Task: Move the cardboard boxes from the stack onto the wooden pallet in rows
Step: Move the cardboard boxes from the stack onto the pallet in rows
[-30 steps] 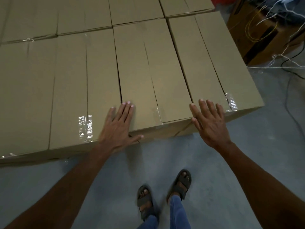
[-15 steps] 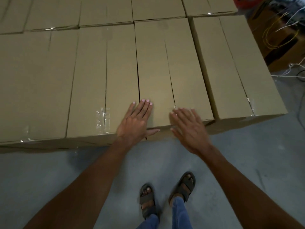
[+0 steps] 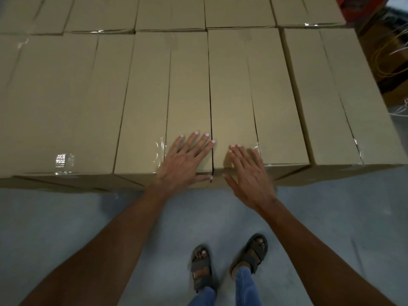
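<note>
Two cardboard boxes (image 3: 231,85) stood touching under the hands. The left hand (image 3: 185,161) lay flat on one; the right hand (image 3: 250,175), fingers straight, held nothing over the other's near edge.

You are pressing your left grip (image 3: 184,161) flat on one cardboard box (image 3: 154,102), thumb hanging over its near edge; your right grip (image 3: 249,173) is lying open over the neighbouring box (image 3: 265,96). You are standing in sandals (image 3: 202,265) on the grey floor (image 3: 66,217).

Grey floor (image 3: 66,228): cardboard boxes (image 3: 167,96) (rows), sandalled feet (image 3: 202,266).
</note>
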Motion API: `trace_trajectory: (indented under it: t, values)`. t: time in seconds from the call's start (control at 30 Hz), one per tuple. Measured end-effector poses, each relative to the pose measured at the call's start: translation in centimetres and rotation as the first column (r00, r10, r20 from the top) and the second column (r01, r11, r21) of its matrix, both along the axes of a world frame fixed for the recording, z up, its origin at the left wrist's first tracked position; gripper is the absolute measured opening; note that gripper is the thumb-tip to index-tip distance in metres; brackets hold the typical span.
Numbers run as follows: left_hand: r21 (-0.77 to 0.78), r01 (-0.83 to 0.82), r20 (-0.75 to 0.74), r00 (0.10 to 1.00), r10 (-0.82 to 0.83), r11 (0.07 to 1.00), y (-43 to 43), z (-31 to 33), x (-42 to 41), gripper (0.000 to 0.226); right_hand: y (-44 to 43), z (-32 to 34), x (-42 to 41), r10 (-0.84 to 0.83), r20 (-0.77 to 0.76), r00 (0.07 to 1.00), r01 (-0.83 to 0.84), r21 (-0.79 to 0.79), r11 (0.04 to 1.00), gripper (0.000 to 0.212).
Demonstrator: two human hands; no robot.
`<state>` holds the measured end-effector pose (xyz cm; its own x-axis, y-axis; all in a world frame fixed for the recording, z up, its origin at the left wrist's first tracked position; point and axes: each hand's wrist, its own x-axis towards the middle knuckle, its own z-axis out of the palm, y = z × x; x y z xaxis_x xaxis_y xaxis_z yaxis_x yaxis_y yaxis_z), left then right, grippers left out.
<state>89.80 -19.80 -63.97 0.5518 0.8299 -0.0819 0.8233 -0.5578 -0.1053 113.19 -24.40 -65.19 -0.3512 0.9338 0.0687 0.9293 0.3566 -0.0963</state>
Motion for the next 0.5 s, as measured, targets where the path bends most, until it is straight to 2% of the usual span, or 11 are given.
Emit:
trace_trajectory:
  t: [0.1,0.27,0.4,0.5]
  values:
    - [0.016,-0.005,0.011,1.000,0.005,1.000,-0.2,-0.1,0.3,0.098,-0.2,-0.2,-2.3,0.020,-0.011,1.000,-0.019,0.021,1.000,0.063]
    - [0.004,-0.009,0.034,0.999,0.009,1.000,-0.1,0.1,0.1,0.095,-0.3,-0.8,-2.5,0.025,-0.042,0.999,-0.018,0.146,0.989,0.054]
    - [0.011,-0.016,0.048,0.999,0.015,1.000,0.0,0.0,0.2,0.095,-0.2,-0.8,-3.2,-0.027,-0.084,0.996,0.043,0.189,0.981,0.055]
    - [0.001,-0.020,0.034,0.999,0.020,1.000,0.6,0.1,0.1,0.093,0.1,-0.9,-3.8,-0.049,-0.125,0.991,0.080,0.255,0.964,0.047]
